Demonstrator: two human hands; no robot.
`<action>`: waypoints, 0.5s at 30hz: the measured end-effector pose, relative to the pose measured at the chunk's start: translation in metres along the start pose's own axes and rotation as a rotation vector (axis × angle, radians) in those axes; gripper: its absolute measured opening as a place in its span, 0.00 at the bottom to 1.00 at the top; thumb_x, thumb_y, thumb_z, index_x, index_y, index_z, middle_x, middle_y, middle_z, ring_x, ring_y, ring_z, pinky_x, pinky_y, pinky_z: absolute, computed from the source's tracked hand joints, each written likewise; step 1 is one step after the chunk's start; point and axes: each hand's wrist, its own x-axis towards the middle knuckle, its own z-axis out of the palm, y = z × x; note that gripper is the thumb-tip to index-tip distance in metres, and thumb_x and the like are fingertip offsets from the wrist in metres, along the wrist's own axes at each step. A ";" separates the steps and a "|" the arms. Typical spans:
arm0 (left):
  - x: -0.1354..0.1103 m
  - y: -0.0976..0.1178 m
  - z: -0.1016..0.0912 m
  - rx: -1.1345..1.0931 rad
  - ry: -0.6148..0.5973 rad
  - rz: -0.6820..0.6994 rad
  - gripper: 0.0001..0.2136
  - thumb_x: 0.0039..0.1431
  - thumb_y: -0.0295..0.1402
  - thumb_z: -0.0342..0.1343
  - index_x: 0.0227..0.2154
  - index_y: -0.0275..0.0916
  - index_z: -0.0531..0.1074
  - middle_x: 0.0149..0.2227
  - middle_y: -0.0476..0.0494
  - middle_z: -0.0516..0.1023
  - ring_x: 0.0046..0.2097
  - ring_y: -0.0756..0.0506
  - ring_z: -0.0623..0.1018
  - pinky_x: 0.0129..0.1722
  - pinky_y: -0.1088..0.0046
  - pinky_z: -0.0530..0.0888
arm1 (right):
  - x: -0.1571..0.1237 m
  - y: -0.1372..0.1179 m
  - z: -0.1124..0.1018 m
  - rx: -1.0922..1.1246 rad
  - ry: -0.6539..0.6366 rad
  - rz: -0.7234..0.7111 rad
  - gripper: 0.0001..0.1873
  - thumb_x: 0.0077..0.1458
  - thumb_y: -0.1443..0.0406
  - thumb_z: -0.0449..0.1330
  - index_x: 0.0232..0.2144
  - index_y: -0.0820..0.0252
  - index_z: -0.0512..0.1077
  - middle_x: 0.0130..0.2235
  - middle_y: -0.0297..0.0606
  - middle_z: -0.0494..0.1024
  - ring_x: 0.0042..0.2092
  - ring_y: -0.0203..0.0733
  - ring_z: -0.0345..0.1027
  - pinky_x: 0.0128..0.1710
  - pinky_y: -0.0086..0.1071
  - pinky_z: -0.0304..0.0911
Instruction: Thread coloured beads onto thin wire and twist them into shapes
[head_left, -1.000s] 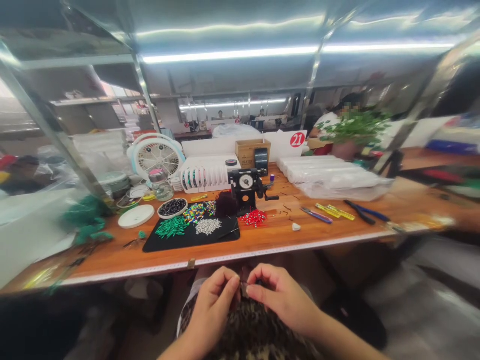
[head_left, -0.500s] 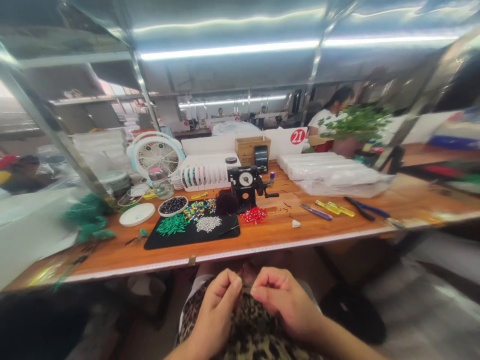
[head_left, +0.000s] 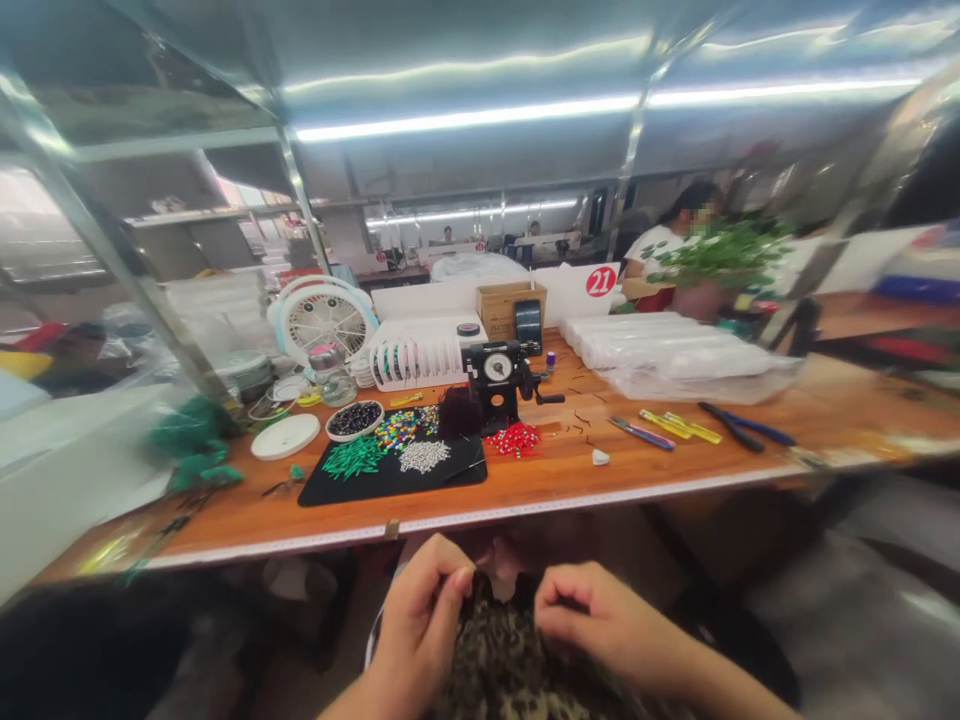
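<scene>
My left hand (head_left: 431, 620) is raised above my patterned lap, thumb and forefinger pinched together on something too fine to make out. Level with it and a short gap to the right, my right hand (head_left: 600, 615) is closed in a pinch too; what it holds, if anything, does not show. Beyond both hands runs the table's front edge. On a black mat (head_left: 386, 488) lie piles of green tube-shaped pieces (head_left: 352, 457), small silver beads (head_left: 424, 457) and multicoloured beads (head_left: 396, 428). A red pile of small beads (head_left: 514, 438) sits just right of the mat.
A black hand-cranked machine with a dial (head_left: 499, 370) stands behind the mat. Pliers (head_left: 731, 425), yellow-handled tools (head_left: 664, 425) and a white fan (head_left: 326, 325) are on the wooden table (head_left: 525, 490). Plastic-wrapped rolls (head_left: 660, 345) and a potted plant (head_left: 724, 250) stand right; a person sits behind.
My hands have moved apart, the right one shifting rightward and the left slightly leftward. The whole view has shifted a little.
</scene>
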 end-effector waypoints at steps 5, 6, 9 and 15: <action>0.002 -0.003 -0.019 0.251 -0.059 0.542 0.09 0.57 0.21 0.51 0.39 0.36 0.69 0.30 0.44 0.71 0.33 0.49 0.70 0.32 0.73 0.70 | -0.019 -0.007 -0.016 -0.039 0.104 -0.103 0.16 0.56 0.57 0.56 0.23 0.62 0.68 0.23 0.31 0.67 0.27 0.33 0.59 0.28 0.26 0.54; 0.003 -0.003 -0.022 0.273 -0.089 0.616 0.11 0.55 0.19 0.52 0.41 0.35 0.68 0.31 0.43 0.72 0.34 0.48 0.71 0.33 0.71 0.71 | -0.022 -0.011 -0.019 -0.062 0.127 -0.146 0.16 0.57 0.57 0.55 0.23 0.61 0.68 0.24 0.32 0.67 0.28 0.33 0.59 0.29 0.26 0.54; 0.005 -0.001 -0.029 0.310 -0.180 0.723 0.16 0.54 0.18 0.52 0.46 0.32 0.67 0.34 0.39 0.75 0.38 0.45 0.72 0.36 0.67 0.73 | -0.030 -0.022 -0.026 -0.109 0.168 -0.217 0.17 0.58 0.56 0.54 0.24 0.60 0.69 0.26 0.32 0.66 0.30 0.34 0.59 0.31 0.27 0.54; 0.006 0.003 -0.034 0.345 -0.235 0.740 0.16 0.55 0.19 0.52 0.48 0.30 0.67 0.36 0.36 0.76 0.40 0.43 0.73 0.38 0.65 0.73 | -0.033 -0.021 -0.033 -0.191 0.176 -0.222 0.14 0.59 0.56 0.52 0.31 0.57 0.72 0.29 0.33 0.67 0.31 0.35 0.61 0.33 0.28 0.56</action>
